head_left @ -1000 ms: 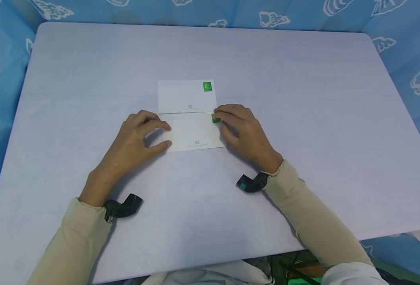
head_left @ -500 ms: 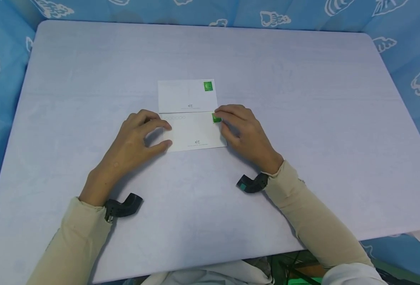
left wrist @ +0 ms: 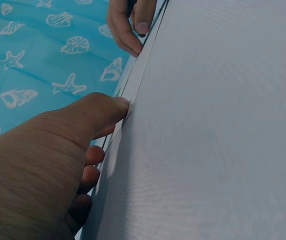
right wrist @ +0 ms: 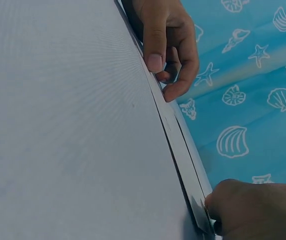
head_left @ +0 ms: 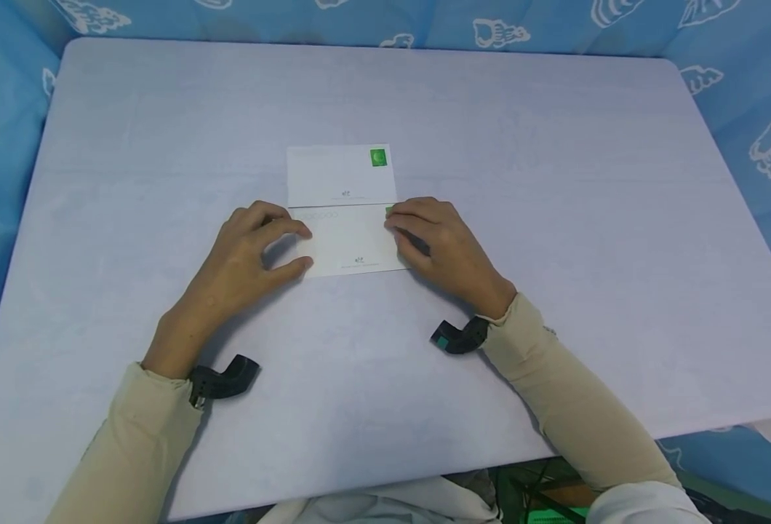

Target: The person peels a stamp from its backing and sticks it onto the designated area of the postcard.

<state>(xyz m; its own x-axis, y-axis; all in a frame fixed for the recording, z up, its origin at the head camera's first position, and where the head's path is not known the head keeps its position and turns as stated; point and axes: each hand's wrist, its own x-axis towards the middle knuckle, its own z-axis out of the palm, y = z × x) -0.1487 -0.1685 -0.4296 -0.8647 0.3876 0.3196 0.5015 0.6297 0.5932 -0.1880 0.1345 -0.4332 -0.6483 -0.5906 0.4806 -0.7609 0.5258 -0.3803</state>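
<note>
Two white postcards lie on the table, one above the other, long edges meeting. A green stamp marks the top right of the far postcard (head_left: 336, 175). On the near postcard (head_left: 342, 240), the right hand covers most of the stamp. My left hand (head_left: 244, 251) touches its left end, thumb and index finger spread apart. At its right end, my right hand (head_left: 441, 244) rests bent fingers and thumb on the surface. The left wrist view shows the left thumb (left wrist: 115, 107) at the card's edge. In the right wrist view, part of my right hand (right wrist: 258, 212) is cut off.
A white cloth covers the table (head_left: 385, 378). Blue curtain (head_left: 556, 29) with white shell prints hangs around its back and sides. Each wrist carries a black camera mount, one beside the left hand (head_left: 228, 377) and one below the right.
My right hand has shifted slightly left over the near postcard, hiding more of its green stamp. The left hand and both postcards stay nearly in place.
</note>
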